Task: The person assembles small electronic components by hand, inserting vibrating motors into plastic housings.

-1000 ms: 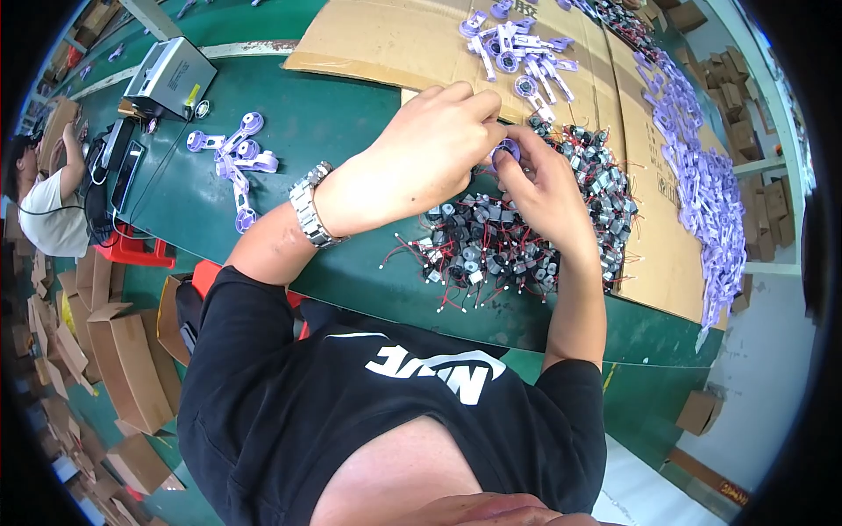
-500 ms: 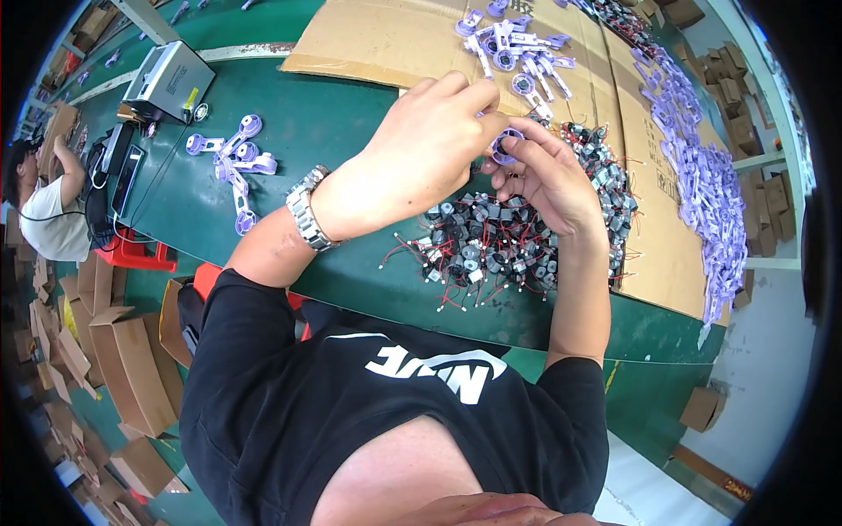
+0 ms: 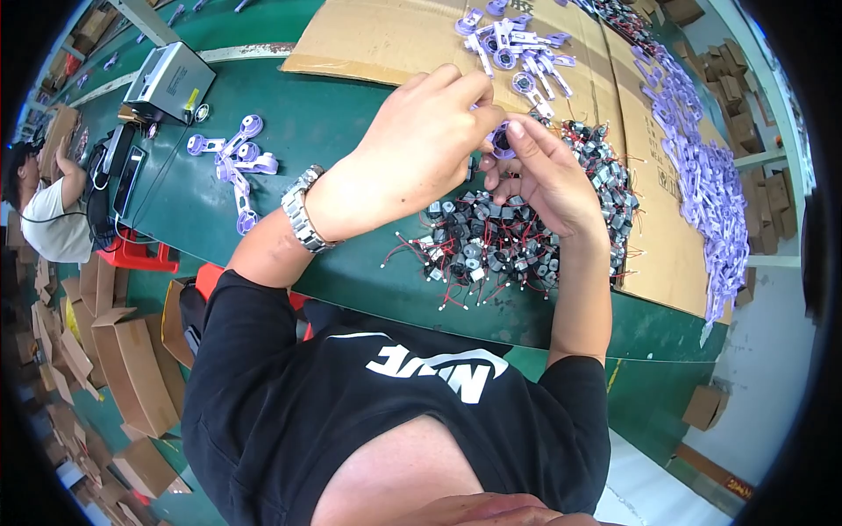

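Close together over the bench, my two hands work on a purple plastic part with a round ring end point(image 3: 503, 140). My right hand point(image 3: 554, 180) pinches the ring between thumb and fingers. My left hand point(image 3: 408, 149), with a metal watch on its wrist, is curled closed against the ring's left side; its fingertips are mostly hidden. A small dark piece point(image 3: 474, 167) shows below the left fingers, too covered to name. Under and beside the hands spreads a heap of small motors with red wires point(image 3: 491, 241). Beyond them lies a group of purple-and-white arm-shaped parts point(image 3: 517, 53).
Cardboard point(image 3: 360, 44) covers the bench's far side. A long pile of purple parts point(image 3: 706, 202) runs along the right. Several joined purple pieces point(image 3: 237, 162) lie left, near a grey box-shaped device point(image 3: 169, 83) with cables. Another person point(image 3: 53, 206) stands far left beside cartons.
Both hands have shifted slightly, and the ring has moved a little left and turned. Its middle now looks dark. Far left, the other person has moved slightly.
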Available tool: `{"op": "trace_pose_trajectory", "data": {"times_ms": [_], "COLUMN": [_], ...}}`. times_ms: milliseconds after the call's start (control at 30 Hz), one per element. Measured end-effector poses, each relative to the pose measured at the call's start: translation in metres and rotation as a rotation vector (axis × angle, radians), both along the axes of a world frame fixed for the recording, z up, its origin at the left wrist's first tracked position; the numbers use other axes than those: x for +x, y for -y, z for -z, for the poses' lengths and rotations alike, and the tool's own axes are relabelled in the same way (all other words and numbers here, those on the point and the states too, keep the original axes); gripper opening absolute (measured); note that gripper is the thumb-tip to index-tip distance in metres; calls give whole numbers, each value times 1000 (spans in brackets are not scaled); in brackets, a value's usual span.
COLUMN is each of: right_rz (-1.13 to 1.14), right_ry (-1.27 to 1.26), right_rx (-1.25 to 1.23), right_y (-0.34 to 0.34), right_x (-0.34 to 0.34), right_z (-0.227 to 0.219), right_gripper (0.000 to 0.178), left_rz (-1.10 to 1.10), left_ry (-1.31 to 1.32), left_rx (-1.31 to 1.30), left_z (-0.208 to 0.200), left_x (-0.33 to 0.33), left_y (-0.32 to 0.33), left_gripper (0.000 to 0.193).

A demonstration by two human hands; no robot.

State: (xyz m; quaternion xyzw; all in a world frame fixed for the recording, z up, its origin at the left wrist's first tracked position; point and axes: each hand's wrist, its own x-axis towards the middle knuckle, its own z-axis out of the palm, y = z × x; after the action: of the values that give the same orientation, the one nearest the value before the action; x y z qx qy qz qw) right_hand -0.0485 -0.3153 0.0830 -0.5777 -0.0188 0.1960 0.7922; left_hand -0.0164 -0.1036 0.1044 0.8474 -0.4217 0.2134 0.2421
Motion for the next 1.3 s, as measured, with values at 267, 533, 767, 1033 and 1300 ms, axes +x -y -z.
{"op": "trace_pose_trajectory", "data": {"times_ms": [267, 533, 767, 1033, 1300], "right_rz": [215, 530, -146, -48, 199], "right_ry": [80, 199, 525, 563, 550], "right_rx": [-175, -433, -1613, -1219, -893], "right_y": [-6, -7, -38, -43, -16], "right_x": [18, 71, 30, 24, 29], "right_z": [27, 43, 53, 55, 57], "right_gripper": [22, 54, 53, 22, 21], "left_rz": [-20, -350, -749, -767, -758], "left_ry": [-43, -95, -337, -662, -390], "left_rx": [-28, 44, 617, 670, 450], "left_z": [20, 24, 36, 76, 94], "left_x": [16, 56, 102, 78, 62], "left_y": [5, -53, -249, -272, -265], "left_gripper": [29, 30, 19, 34, 20]}}
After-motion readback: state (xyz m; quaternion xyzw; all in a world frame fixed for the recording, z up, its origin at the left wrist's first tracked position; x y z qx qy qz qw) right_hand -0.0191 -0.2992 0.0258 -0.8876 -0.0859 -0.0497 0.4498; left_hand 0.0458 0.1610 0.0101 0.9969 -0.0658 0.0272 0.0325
